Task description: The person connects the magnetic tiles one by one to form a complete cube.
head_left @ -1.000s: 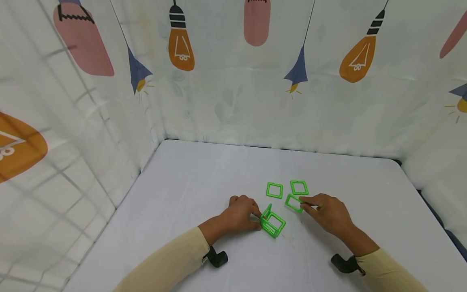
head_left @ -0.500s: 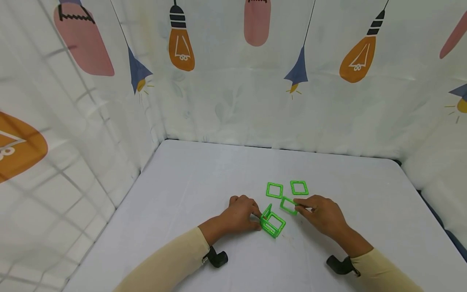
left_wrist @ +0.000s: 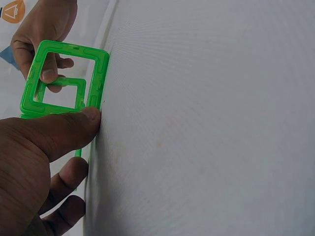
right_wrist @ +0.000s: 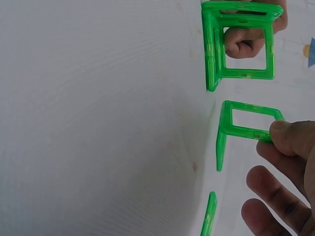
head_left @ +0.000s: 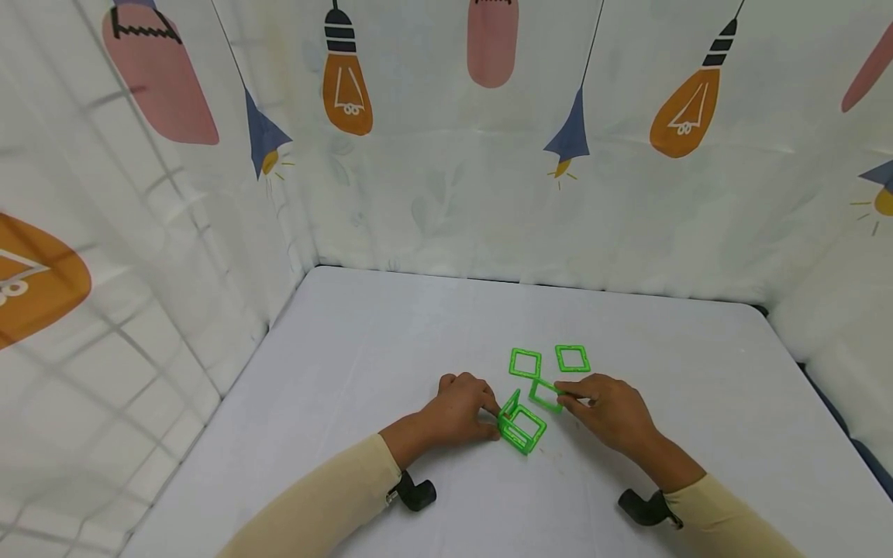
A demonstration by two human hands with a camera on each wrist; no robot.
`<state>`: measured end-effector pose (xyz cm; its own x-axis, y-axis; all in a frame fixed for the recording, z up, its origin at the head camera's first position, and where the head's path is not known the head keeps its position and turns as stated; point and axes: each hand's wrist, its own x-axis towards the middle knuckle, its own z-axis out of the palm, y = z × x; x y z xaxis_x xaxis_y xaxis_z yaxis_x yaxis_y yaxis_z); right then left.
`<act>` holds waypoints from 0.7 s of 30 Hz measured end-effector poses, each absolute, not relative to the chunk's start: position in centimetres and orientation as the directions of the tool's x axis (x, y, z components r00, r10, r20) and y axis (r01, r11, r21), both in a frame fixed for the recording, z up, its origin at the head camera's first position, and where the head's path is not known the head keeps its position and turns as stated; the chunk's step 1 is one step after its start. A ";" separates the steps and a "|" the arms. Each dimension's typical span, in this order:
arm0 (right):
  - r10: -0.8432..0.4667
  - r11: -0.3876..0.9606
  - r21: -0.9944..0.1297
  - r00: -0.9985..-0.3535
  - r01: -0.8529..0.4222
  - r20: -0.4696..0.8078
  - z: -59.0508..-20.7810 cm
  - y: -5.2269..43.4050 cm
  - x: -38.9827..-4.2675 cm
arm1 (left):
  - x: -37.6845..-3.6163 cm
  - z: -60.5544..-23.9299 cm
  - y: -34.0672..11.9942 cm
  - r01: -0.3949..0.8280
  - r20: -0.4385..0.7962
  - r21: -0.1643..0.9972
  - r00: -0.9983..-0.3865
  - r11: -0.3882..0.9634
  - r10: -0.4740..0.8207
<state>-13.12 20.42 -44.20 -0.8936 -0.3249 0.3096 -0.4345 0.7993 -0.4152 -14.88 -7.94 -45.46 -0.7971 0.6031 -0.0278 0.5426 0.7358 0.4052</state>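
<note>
Near the table's middle stands a joined group of green square-framed magnetic tiles (head_left: 516, 440), one flat and others upright. My left hand (head_left: 460, 411) grips it from the left. In the left wrist view, the left thumb (left_wrist: 74, 129) presses on the lower edge of one upright tile (left_wrist: 101, 73). With finger and thumb, my right hand (head_left: 617, 411) pinches a single green magnetic tile (head_left: 546, 404), held tilted just right of the group. A gap separates the held tile (right_wrist: 246, 132) from the group (right_wrist: 210, 54) in the right wrist view.
Behind the hands, two more green tiles lie flat: one at the left (head_left: 512, 361), one at the right (head_left: 575, 370). Whether the held tile touches the left one, I cannot tell. White table (head_left: 391, 333); printed curtains (head_left: 446, 194) hang behind and left.
My right hand has moved left with the pinched tile, bringing it closer to the joined group. The left hand, the group and the two loose tiles have stayed put.
</note>
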 end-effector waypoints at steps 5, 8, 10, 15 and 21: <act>-0.333 0.793 -0.424 -0.894 -0.437 0.298 -44.4 20.2 -13.2 | -14.9 -45.6 -8.0 0.544 -0.026 0.405 -0.796 0.735 0.604; -0.335 0.794 -0.428 -0.898 -0.432 0.285 -44.5 20.0 -13.1 | -14.9 -45.7 -8.0 0.546 -0.023 0.404 -0.796 0.734 0.605; -0.331 0.797 -0.431 -0.902 -0.424 0.276 -44.5 19.9 -13.1 | -14.9 -45.7 -8.0 0.549 -0.021 0.401 -0.795 0.733 0.607; -0.322 0.800 -0.442 -0.912 -0.405 0.252 -44.5 19.6 -12.9 | -14.8 -45.6 -8.0 0.558 -0.016 0.392 -0.791 0.731 0.612; -0.332 0.789 -0.463 -0.914 -0.405 0.235 -44.6 19.5 -12.8 | -14.9 -45.5 -8.0 0.557 -0.016 0.392 -0.791 0.732 0.611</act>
<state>-12.79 19.46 -44.56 -0.9138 -0.3316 0.2347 -0.4050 0.7886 -0.4627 -14.86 -8.02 -45.46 -0.7914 0.6111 -0.0163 0.5570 0.7319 0.3925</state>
